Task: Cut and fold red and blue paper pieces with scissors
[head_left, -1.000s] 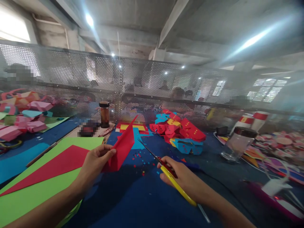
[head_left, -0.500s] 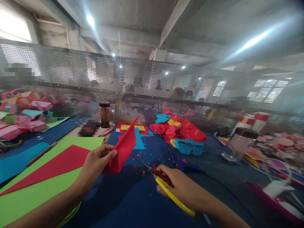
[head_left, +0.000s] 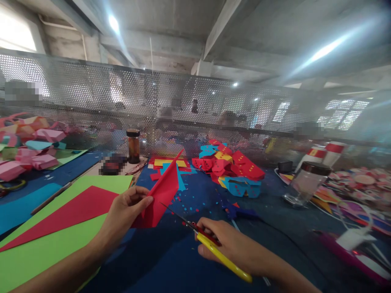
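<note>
My left hand (head_left: 131, 205) pinches a folded sheet of red paper (head_left: 165, 191) between thumb and fingers, holding it raised above the blue tabletop. My right hand (head_left: 218, 240) is closed around a pair of scissors (head_left: 224, 260) with yellow and red handles. The dark blades point up and left, their tips at the paper's lower right edge; whether they touch it I cannot tell. Under my left forearm lies a large green sheet (head_left: 70, 191) with a red paper piece (head_left: 76, 211) on it.
Red, blue and yellow paper shapes (head_left: 241, 167) are heaped at the back, near a blue glue gun (head_left: 241, 211) with a cord. Small paper scraps dot the table. A tilted clear jar (head_left: 302, 187) and a power strip (head_left: 351, 256) are at right, a brown-filled jar (head_left: 133, 148) at back left.
The red paper has shifted slightly right and turned a little. The scissors have moved slightly left and up, bringing the blade tips close to the paper's edge.
</note>
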A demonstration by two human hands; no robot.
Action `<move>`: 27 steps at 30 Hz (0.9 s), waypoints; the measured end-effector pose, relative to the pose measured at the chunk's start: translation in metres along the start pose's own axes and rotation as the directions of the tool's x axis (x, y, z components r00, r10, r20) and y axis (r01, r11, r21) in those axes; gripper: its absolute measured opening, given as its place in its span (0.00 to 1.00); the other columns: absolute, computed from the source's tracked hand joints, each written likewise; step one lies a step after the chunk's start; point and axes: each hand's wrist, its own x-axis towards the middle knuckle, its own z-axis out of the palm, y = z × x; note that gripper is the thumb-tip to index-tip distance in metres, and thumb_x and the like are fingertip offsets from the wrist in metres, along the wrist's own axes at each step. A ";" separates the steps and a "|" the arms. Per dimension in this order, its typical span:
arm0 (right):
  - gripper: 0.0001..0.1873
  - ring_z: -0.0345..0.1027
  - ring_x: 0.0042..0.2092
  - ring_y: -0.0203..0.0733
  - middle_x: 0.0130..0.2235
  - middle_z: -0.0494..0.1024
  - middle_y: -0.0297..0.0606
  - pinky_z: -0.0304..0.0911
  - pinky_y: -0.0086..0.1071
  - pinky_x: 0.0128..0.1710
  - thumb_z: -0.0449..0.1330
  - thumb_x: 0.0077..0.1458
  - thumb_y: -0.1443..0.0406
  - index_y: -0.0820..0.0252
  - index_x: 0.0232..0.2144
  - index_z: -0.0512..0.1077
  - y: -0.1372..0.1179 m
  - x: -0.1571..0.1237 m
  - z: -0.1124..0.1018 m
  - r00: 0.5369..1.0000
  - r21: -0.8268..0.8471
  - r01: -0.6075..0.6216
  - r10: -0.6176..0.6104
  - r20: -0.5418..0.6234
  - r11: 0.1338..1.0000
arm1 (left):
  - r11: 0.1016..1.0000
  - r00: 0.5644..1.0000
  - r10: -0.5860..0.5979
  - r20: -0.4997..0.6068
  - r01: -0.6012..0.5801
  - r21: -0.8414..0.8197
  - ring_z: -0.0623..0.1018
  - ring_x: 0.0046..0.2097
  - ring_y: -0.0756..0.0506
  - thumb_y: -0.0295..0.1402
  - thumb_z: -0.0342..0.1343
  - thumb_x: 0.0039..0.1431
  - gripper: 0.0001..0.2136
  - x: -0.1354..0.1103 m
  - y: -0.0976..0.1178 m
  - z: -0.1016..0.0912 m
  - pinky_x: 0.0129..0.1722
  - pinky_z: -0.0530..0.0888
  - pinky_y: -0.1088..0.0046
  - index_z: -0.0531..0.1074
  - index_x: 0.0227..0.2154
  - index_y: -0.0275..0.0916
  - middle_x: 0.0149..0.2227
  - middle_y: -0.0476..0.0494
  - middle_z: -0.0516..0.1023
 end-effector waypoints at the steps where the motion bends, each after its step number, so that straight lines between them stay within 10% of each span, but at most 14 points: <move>1: 0.08 0.61 0.30 0.37 0.31 0.74 0.34 0.53 0.30 0.27 0.60 0.50 0.63 0.59 0.34 0.69 0.001 0.000 0.001 1.000 0.003 0.002 -0.002 0.003 1.000 | 1.000 1.000 -0.001 0.005 0.001 -0.004 0.73 0.22 0.52 0.40 0.68 0.43 0.15 0.000 0.000 0.000 0.22 0.65 0.81 0.73 0.32 0.39 0.23 0.53 0.77; 27: 0.06 0.60 0.29 0.35 0.29 0.73 0.32 0.51 0.28 0.25 0.60 0.49 0.65 0.59 0.32 0.69 0.001 0.003 0.006 1.000 0.025 0.001 -0.001 0.001 1.000 | 0.996 0.997 0.076 0.027 -0.077 0.039 0.68 0.22 0.53 0.39 0.67 0.44 0.14 -0.003 0.002 0.002 0.21 0.62 0.79 0.69 0.28 0.39 0.23 0.54 0.71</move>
